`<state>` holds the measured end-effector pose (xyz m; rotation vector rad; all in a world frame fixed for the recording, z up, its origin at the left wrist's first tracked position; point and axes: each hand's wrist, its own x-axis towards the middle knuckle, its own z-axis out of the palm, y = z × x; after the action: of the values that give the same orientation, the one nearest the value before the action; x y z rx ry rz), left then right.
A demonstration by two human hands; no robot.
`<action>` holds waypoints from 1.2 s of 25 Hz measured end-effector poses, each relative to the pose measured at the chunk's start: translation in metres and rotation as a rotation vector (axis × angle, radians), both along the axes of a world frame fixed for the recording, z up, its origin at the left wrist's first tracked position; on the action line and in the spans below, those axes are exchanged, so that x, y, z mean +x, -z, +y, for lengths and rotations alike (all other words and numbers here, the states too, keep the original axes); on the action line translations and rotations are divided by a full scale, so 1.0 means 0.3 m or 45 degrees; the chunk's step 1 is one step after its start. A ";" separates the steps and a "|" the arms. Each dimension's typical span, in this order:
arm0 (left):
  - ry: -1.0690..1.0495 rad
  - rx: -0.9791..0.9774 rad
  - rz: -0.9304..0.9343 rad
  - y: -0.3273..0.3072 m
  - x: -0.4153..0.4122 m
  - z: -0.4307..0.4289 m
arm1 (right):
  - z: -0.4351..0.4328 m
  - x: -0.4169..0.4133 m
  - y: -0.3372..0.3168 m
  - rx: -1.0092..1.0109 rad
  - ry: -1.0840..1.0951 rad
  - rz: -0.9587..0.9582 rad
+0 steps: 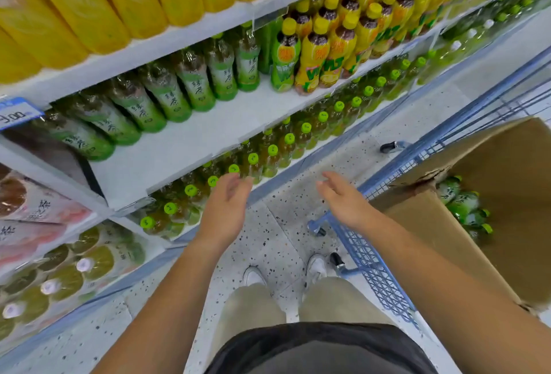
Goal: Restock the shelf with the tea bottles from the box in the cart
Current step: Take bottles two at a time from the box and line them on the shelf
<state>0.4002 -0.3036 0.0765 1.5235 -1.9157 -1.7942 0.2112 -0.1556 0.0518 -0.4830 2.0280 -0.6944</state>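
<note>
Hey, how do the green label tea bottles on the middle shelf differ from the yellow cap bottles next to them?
The green label tea bottles have pale green wrappers; the yellow cap bottles are mostly wrapped in yellow. The green label ones form one row at the back, with bare shelf in front; the yellow cap ones stand several rows deep. Both stand upright on the same shelf.

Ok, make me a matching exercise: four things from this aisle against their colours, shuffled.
Things:
1. box
2. cart
3. shoes
4. top bottles

Colours:
A. blue
B. yellow
C. brown
D. white

Pairs: 1-C, 2-A, 3-D, 4-B
</note>
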 end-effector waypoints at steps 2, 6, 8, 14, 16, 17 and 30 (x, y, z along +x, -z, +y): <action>0.104 -0.025 -0.017 -0.048 -0.019 0.053 | 0.080 0.006 -0.047 0.024 0.077 0.006; 0.373 -0.033 0.009 -0.111 -0.082 0.149 | 0.232 -0.005 -0.146 0.021 0.190 0.024; 0.463 -0.047 0.023 -0.148 -0.132 0.201 | 0.319 -0.033 -0.203 -0.010 0.280 0.068; 0.560 0.001 0.070 -0.228 -0.306 0.453 | 0.625 -0.186 -0.280 -0.012 0.364 0.205; 0.585 0.024 0.089 -0.234 -0.374 0.558 | 0.737 -0.238 -0.283 -0.006 0.396 0.189; 0.602 0.030 0.094 -0.240 -0.415 0.619 | 0.800 -0.268 -0.283 -0.013 0.420 0.174; 0.751 0.086 -0.030 -0.263 -0.840 1.062 | 1.215 -0.509 -0.213 0.009 0.768 -0.087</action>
<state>0.1481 0.0151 0.1554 1.0567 -2.5294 -2.0647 0.0584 0.2089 0.1156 0.1746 2.1162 -1.0407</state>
